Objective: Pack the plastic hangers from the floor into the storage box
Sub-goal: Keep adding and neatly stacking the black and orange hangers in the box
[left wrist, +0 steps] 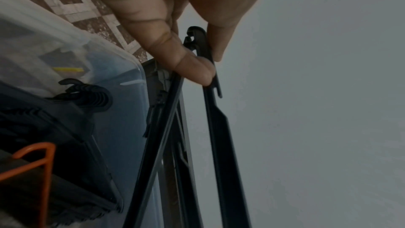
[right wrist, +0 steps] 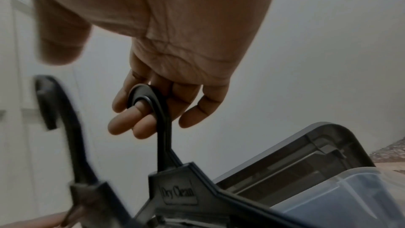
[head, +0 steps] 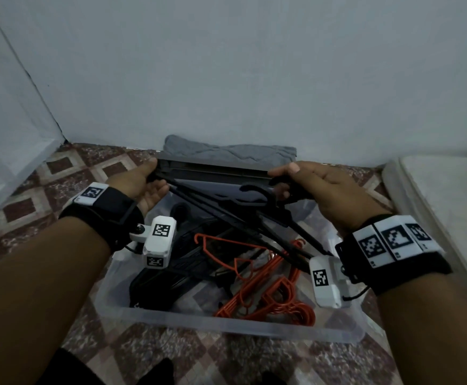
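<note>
A clear storage box [head: 226,320] sits on the patterned floor [head: 26,195], holding a stack of black hangers [head: 168,276] at its left and orange hangers [head: 268,290] at its right. A dark lid [head: 212,169] stands at the box's far edge, with a folded grey cloth [head: 226,150] behind it against the wall. Above the box, the left hand [head: 143,184] pinches the arm end of a bundle of black hangers [head: 240,212] between thumb and fingers, while the right hand [head: 318,190] curls its fingers [right wrist: 124,124] through a hanger hook [right wrist: 151,103].
</note>
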